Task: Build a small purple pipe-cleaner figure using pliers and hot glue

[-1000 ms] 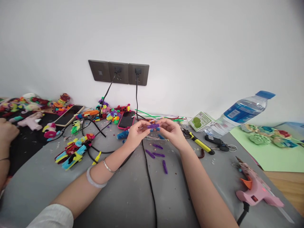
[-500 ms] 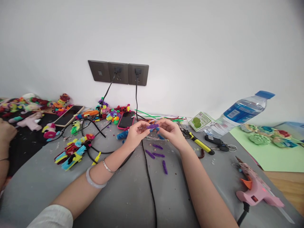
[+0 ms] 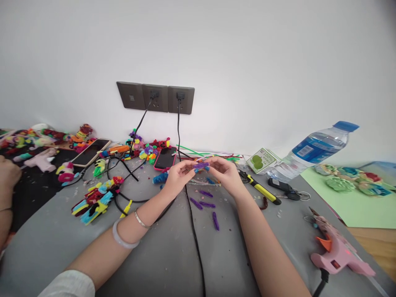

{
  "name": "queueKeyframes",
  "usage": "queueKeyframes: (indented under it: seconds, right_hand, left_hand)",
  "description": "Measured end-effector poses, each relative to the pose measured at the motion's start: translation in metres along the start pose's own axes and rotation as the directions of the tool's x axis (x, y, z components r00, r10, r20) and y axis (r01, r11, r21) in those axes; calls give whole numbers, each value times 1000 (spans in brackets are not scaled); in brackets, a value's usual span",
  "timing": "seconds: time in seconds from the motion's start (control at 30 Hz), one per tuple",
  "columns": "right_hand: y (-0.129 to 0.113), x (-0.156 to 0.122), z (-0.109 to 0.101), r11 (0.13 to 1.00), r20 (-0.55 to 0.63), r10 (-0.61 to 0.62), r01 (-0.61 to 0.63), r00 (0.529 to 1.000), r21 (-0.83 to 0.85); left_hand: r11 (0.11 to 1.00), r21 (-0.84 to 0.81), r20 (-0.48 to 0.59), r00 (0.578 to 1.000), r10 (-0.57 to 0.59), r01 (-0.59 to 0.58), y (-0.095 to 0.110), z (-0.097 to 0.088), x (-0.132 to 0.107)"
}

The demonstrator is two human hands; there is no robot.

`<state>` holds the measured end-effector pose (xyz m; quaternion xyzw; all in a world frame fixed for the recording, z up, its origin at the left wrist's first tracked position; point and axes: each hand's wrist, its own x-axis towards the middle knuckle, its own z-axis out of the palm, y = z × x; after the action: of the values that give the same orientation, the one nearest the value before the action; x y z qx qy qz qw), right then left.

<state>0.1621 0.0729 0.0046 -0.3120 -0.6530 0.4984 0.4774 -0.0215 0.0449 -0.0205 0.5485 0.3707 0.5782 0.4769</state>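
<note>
A short folded piece of purple pipe cleaner [image 3: 202,165] is pinched between both hands above the grey table. My left hand [image 3: 180,175] grips its left end with thumb and fingertips. At its right end, my right hand [image 3: 223,175] holds it the same way. Below the hands lie several more folded purple pieces, among them an upright one [image 3: 215,221] and a slanted one [image 3: 196,203]. A blue fuzzy roll [image 3: 160,177] rests just left of my left hand. Yellow-handled pliers [image 3: 262,189] lie to the right of my right hand.
A black cable [image 3: 191,214] runs down the table from the wall socket [image 3: 181,100]. On the right are a pink glue gun [image 3: 338,253], a tilted water bottle [image 3: 318,146] and keys [image 3: 289,189]. Pipe-cleaner figures [image 3: 94,200] and another person's hand [image 3: 8,175] are at the left.
The view has shifted slightly, so everything sits a little lower. Both hands still hold the purple piece, with its tilt and their fingers barely altered.
</note>
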Motion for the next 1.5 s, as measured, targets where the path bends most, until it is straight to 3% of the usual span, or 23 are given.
queueKeyframes:
  seconds: [0.77,1.07,1.3,1.5]
  right_hand:
    - [-2,-1,2,1000,-13,27,-26,1000,9]
    - [1,0,1,999,-3,38,-38,999,-16]
    - [-1,1,-1,985,1,168,-168,986,28]
    - [-2,-1,1,960,75,272,-276,959,49]
  left_hand:
    - [999,4,10,999,38,-38,0,-1,1]
    - [1000,-3,11,1000,-1,1,-3,-1,1]
    - [998,12,43,998,-54,54,1,1,-2]
    - [999,46,75,997,20,-23,3,5,-5]
